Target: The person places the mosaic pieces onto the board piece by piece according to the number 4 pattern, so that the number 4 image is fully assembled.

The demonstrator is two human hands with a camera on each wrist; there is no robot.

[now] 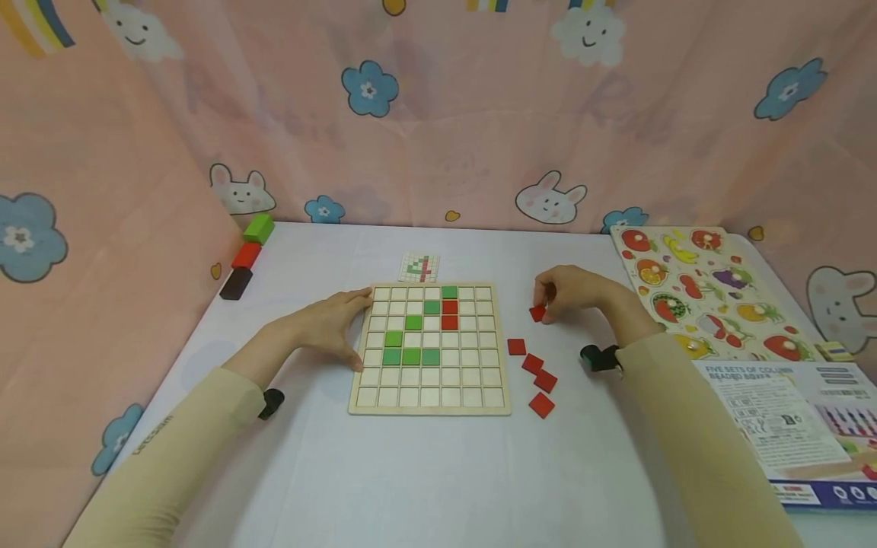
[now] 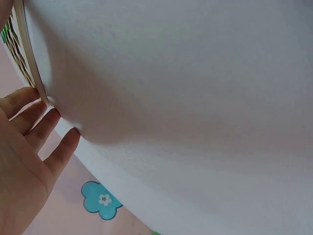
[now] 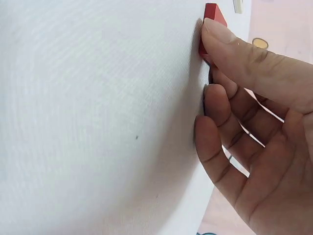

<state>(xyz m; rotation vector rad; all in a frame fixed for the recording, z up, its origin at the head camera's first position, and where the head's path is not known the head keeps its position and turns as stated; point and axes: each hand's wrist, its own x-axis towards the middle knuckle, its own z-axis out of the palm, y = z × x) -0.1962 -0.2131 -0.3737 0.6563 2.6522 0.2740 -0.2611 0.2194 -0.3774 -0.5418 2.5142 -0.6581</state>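
A wooden grid board (image 1: 473, 397) lies mid-table, with several green tiles (image 1: 411, 356) and two red tiles (image 1: 449, 314) in its cells. My left hand (image 1: 330, 326) rests at the board's left edge, thumb and fingers spread along it; in the left wrist view the fingertips (image 2: 49, 117) touch the rim and the cloth. To the board's right, my right hand (image 1: 572, 293) pinches a red square tile (image 3: 210, 24) between thumb and fingers, close over the table. Several loose red tiles (image 1: 541, 405) lie between the board and that hand. A small pattern card (image 1: 419, 268) sits just behind the board.
Green, red and black blocks (image 1: 247, 255) stand in a row at the far left. On the right are a fruit-picture board (image 1: 712, 297) and a printed box (image 1: 774, 418). White cloth covers the table, and a pink patterned curtain (image 1: 452, 137) hangs behind it.
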